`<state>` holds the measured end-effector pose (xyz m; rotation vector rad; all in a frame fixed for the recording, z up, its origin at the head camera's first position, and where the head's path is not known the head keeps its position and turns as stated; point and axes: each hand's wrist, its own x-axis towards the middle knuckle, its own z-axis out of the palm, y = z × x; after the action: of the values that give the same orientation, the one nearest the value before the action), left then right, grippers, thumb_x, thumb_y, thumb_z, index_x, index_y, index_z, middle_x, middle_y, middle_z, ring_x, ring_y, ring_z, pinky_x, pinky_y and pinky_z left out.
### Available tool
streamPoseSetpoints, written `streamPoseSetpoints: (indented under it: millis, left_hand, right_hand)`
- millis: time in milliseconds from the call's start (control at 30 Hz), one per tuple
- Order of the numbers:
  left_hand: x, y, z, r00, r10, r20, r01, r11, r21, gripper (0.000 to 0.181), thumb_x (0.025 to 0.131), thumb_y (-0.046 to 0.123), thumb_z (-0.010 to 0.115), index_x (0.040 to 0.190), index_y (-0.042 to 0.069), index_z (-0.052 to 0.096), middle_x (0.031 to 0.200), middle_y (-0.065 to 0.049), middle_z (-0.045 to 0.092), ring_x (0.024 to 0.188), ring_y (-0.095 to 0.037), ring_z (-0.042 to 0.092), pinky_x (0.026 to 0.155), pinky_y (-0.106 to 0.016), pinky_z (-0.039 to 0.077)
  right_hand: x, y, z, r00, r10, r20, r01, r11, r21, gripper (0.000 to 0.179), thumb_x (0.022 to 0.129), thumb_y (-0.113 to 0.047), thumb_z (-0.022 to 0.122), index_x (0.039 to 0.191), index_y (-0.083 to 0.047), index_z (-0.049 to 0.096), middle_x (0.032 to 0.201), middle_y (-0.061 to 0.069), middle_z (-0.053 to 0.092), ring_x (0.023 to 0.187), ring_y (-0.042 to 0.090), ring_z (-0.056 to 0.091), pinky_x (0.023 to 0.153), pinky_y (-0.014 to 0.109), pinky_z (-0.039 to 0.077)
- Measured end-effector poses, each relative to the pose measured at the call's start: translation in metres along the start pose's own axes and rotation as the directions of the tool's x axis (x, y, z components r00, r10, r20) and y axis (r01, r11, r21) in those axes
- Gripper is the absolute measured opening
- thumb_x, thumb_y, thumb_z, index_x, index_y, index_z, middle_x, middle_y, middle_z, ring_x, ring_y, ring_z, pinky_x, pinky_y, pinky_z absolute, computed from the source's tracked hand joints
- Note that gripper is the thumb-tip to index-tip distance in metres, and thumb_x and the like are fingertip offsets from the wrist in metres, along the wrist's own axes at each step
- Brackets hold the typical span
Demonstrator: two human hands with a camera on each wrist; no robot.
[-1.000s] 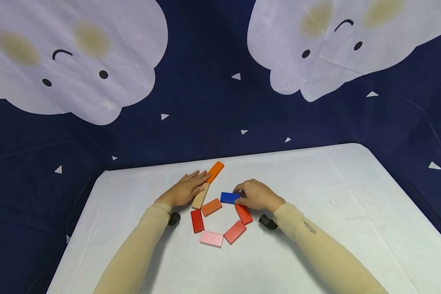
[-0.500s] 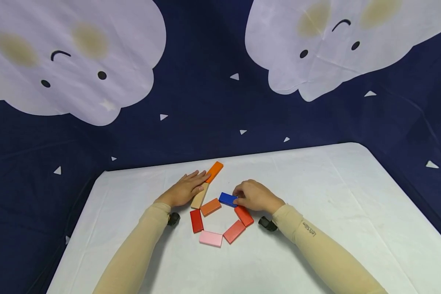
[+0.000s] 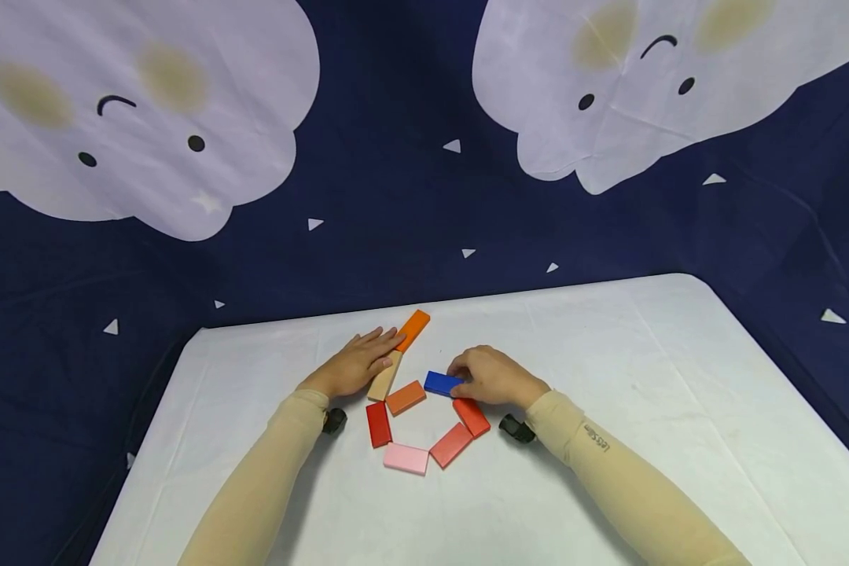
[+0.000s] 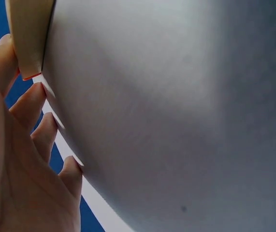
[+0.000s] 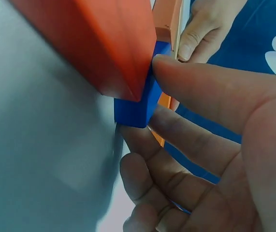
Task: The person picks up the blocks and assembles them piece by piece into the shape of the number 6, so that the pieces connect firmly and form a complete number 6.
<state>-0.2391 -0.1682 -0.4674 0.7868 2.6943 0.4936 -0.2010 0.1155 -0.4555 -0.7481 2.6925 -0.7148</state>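
With thumb and fingertips, my right hand (image 3: 495, 376) pinches the right end of a blue block (image 3: 440, 384). In the right wrist view, the blue block (image 5: 133, 113) sits right by the corner of a red block (image 5: 116, 48). Fingers outstretched, my left hand (image 3: 354, 368) lies along a tan block (image 3: 384, 385) and reaches onto a bright orange block (image 3: 416, 327) at the back. The left wrist view has its fingertips down on the white cloth beside the tan block (image 4: 30, 36). A burnt-orange block (image 3: 406, 398) lies between the tan and blue ones.
A dark red block (image 3: 379, 424), a pink block (image 3: 406, 458) and a coral block (image 3: 451, 446) complete a loose ring on the white-covered table (image 3: 573, 503). Behind the table's back edge hangs a navy cloth (image 3: 389, 259) printed with clouds.
The blue block has turned slightly, its right end coming nearer, and moved left then back right. The red block beside it has shifted a little rightward. My left hand has stayed in place.
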Motion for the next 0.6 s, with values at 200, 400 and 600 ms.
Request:
streamPoseSetpoints:
  millis: [200, 400, 600]
  left_hand:
    - [0.000, 0.000, 0.000, 1.000, -0.005, 0.004, 0.005, 1.000, -0.005, 0.055, 0.109, 0.037, 0.040, 0.160, 0.021, 0.029, 0.166, -0.002, 0.021, 0.154, -0.028, 0.012, 0.123, -0.055, 0.006]
    - [-0.001, 0.000, -0.002, 1.000, 0.001, 0.008, -0.001, 1.000, -0.011, 0.054, 0.109, 0.036, 0.041, 0.160, 0.021, 0.029, 0.166, -0.003, 0.022, 0.154, -0.029, 0.012, 0.123, -0.055, 0.007]
    - [-0.001, 0.000, -0.003, 1.000, -0.012, 0.017, 0.013, 0.999, -0.045, 0.054, 0.109, 0.036, 0.040, 0.160, 0.021, 0.030, 0.166, -0.004, 0.023, 0.154, -0.029, 0.013, 0.123, -0.054, 0.007]
  right_hand:
    - [0.000, 0.000, -0.001, 1.000, -0.015, 0.013, 0.015, 1.000, 0.009, 0.027, 0.091, -0.020, 0.076, 0.115, -0.008, 0.074, 0.103, 0.001, 0.068, 0.093, 0.016, 0.056, 0.089, 0.036, 0.049]
    - [-0.001, 0.003, -0.003, 1.000, -0.025, -0.007, 0.025, 0.997, 0.069, 0.027, 0.092, -0.019, 0.075, 0.115, -0.006, 0.073, 0.100, -0.001, 0.069, 0.091, 0.014, 0.058, 0.089, 0.037, 0.050]
    - [-0.008, 0.014, -0.008, 0.997, -0.044, -0.056, 0.050, 0.992, 0.117, 0.032, 0.092, -0.019, 0.073, 0.120, -0.003, 0.071, 0.103, 0.001, 0.071, 0.092, 0.013, 0.061, 0.089, 0.037, 0.052]
